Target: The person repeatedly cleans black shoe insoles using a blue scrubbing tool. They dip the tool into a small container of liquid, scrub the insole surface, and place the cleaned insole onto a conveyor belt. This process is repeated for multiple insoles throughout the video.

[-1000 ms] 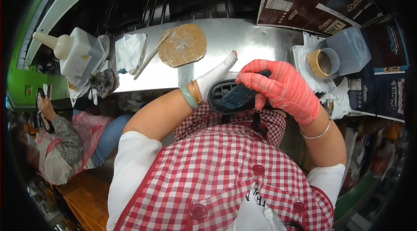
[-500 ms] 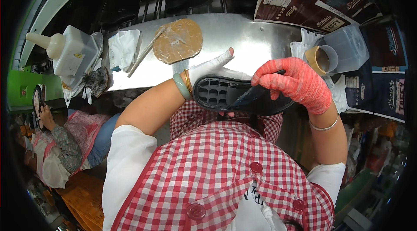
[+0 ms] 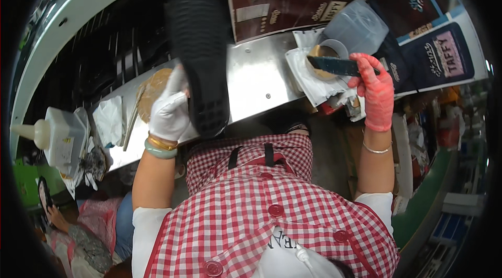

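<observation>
Your black shoe sole (image 3: 201,58) stands on end over the steel bench (image 3: 256,77), tread side toward you, heel end low at the bench's near edge and toe end high against the dark rack behind. Your left hand (image 3: 170,111), in a white glove, is closed around the sole's left edge near the heel; the fingers on the far side are hidden behind the rubber. Your right hand (image 3: 375,90), in a red glove, is well apart to the right, pinched shut on a flat dark brush (image 3: 334,65) whose far end lies over the glue pot (image 3: 325,58). Bristles cannot be made out. The pot sits on white paper (image 3: 308,79), partly covered. A clear plastic tub (image 3: 358,27) stands just behind. A round tan pad (image 3: 154,87) lies left of the sole, partly behind your glove.
</observation>
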`<state>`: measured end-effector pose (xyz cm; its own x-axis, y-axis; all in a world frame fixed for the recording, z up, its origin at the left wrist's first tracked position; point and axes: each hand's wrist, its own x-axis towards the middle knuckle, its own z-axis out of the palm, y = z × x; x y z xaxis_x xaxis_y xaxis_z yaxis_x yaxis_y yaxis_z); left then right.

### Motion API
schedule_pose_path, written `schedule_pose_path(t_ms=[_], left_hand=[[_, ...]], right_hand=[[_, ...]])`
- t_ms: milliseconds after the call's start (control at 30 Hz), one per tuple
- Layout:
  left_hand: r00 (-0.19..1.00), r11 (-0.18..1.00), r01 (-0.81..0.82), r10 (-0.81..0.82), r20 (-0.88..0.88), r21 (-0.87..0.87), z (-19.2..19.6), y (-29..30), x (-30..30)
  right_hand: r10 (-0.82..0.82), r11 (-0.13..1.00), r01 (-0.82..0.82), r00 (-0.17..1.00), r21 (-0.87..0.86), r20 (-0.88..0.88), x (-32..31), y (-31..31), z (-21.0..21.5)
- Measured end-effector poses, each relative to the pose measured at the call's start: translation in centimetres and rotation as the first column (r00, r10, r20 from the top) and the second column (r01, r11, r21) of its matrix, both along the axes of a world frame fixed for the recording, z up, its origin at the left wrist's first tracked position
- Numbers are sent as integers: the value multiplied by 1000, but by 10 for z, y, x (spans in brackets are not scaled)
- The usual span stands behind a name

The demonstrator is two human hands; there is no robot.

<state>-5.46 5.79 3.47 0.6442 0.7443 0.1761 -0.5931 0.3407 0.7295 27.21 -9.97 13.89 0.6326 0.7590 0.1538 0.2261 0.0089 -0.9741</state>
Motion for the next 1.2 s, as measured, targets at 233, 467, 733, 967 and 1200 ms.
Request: schedule_pose_path(t_ms=[233, 467, 733, 967, 1200], left_hand=[[883, 982, -173, 190, -430, 79, -22, -49, 3], [996, 639, 84, -86, 37, -764, -32, -93, -1], [982, 685, 189, -128, 140, -704, -41, -82, 20], [954, 767, 292, -189, 234, -571, -29, -79, 41], [944, 786, 314, -200, 261, -533, -14, -83, 42]], right_hand=[[-153, 985, 159, 985, -72, 84, 47, 5, -39], [-108, 992, 107, 994, -62, -15, 57, 17, -52], [-148, 988, 137, 967, -68, -208, 71, 6, -62], [165, 986, -161, 880, 47, -445, -68, 12, -38], [258, 964, -249, 809, 89, -529, -119, 17, -36]])
